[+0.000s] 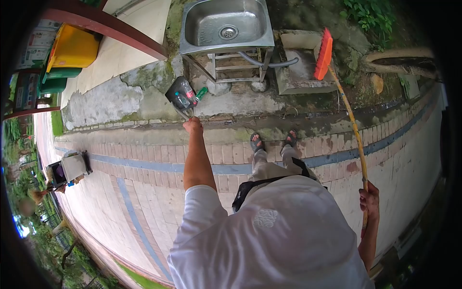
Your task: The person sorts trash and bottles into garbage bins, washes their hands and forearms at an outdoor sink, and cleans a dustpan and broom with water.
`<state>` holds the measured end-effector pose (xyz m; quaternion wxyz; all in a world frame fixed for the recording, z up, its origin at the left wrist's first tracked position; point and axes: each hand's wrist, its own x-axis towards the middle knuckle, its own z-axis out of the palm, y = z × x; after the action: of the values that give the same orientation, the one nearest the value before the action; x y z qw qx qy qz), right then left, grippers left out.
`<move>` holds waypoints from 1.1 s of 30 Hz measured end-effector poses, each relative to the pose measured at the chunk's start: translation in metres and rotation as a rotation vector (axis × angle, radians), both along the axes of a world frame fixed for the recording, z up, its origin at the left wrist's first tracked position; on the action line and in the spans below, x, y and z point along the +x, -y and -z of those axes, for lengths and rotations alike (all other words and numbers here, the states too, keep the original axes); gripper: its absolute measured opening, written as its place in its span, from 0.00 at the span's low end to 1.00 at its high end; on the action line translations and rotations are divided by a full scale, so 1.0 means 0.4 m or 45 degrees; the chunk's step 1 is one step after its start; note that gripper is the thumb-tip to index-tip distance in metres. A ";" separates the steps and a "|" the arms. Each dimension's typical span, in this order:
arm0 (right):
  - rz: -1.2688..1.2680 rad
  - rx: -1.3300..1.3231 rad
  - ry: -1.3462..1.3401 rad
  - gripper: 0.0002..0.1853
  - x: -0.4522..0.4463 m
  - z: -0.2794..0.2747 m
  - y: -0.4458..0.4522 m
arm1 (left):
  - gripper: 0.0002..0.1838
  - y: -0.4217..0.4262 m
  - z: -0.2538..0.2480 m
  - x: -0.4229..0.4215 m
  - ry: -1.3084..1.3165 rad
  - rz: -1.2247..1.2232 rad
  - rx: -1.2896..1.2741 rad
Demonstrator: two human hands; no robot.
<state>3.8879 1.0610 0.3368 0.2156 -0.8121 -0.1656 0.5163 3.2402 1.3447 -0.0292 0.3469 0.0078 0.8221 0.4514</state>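
Observation:
My left hand [193,125] is closed round the handle of a dark dustpan [173,88], held out in front by the concrete ledge. In the pan lie a clear plastic bottle [182,100], another bottle with a red label [187,90] and a green can or bottle [201,94] at its right edge. On the right, my right hand [369,200] grips the lower end of a long wooden-looking handle belonging to a broom [352,118]. Its orange-red bristled head [324,54] points away from me, raised beside a concrete basin.
A steel sink [228,21] on a metal frame stands ahead, with a grey hose [279,63] running to the concrete basin [308,86]. Yellow [74,46] and green [54,85] bins are at upper left. A cart [70,168] stands on the paving at left.

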 end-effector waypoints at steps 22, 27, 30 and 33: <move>0.064 0.078 0.013 0.09 -0.002 0.008 -0.021 | 0.03 0.122 -0.173 -0.137 0.377 -0.016 0.117; 0.177 0.138 -0.045 0.09 0.062 -0.015 -0.039 | 0.04 0.317 -0.266 -0.112 0.655 0.332 0.110; 0.205 0.163 -0.070 0.08 0.144 0.007 -0.031 | 0.06 0.415 -0.401 -0.006 0.753 0.407 -0.022; 0.206 0.207 -0.098 0.13 0.226 0.042 -0.003 | 0.05 0.474 -0.561 0.108 0.878 0.482 -0.105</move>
<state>3.9784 1.0622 0.3200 0.3279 -0.7823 -0.1324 0.5128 3.2835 1.1552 0.1951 0.6799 -0.0067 0.6587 0.3223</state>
